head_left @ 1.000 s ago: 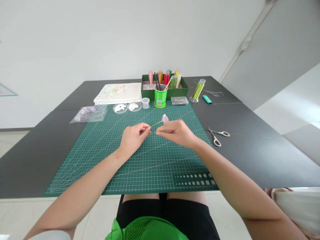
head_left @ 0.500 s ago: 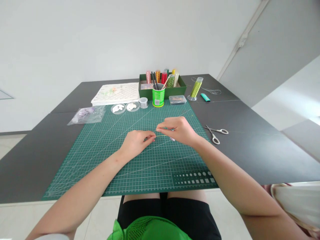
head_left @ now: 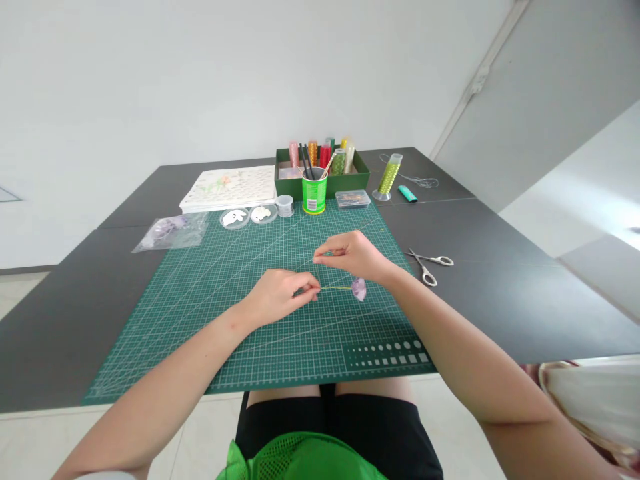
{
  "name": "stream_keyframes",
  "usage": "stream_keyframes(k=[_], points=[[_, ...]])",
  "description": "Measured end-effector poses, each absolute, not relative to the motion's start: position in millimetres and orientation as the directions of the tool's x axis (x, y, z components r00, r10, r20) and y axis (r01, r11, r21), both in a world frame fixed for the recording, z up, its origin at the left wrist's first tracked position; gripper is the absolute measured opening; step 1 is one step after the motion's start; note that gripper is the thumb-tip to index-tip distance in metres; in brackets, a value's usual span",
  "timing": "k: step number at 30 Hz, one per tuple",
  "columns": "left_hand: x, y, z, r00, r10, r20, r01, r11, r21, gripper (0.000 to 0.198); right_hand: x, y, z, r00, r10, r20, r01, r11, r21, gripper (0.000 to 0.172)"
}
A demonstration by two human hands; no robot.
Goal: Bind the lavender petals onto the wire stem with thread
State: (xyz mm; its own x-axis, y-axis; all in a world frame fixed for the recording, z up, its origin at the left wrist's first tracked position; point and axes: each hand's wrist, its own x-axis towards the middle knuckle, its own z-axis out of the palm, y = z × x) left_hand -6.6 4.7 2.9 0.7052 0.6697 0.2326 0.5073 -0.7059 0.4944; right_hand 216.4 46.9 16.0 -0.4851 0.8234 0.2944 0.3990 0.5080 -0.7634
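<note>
My left hand [head_left: 285, 293] pinches the end of a thin yellow-green stem, and a pale purple artificial flower [head_left: 359, 289] shows at the stem's other end, pointing right. My right hand [head_left: 351, 253] is closed in a pinch just above and right of the left fingertips, apart from the stem. What its fingertips hold, perhaps a fine thread, is too small to make out. Both hands are over the green cutting mat [head_left: 280, 360]. Scissors [head_left: 427, 265] lie spread apart to the right of my right hand.
At the back stand a green box [head_left: 350, 181] of coloured thread spools, a green can [head_left: 314, 193] with sticks, and a yellow-green thread spool [head_left: 389, 177]. Dishes of white pieces [head_left: 235, 218], a plastic bag [head_left: 170, 232] and a white textured stack [head_left: 230, 190] are at left.
My left hand has moved slightly right and nearer to me, apart from the right hand. The purple flower, mostly hidden behind my right hand before, now shows below it.
</note>
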Motion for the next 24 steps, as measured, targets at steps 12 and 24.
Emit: stream_keyframes(k=[12,24], points=[[-6,-3,9,0.654,0.684,0.323,0.426,-0.687,0.589,0.014,216,63,-3,-0.506,0.86,-0.059,0.231,0.07,-0.971,0.027],[-19,19,1,0.239,0.867,0.436,0.628,-0.481,0.612,0.008,215,49,12,-0.681,0.731,0.051,0.245,0.292,-0.925,0.026]])
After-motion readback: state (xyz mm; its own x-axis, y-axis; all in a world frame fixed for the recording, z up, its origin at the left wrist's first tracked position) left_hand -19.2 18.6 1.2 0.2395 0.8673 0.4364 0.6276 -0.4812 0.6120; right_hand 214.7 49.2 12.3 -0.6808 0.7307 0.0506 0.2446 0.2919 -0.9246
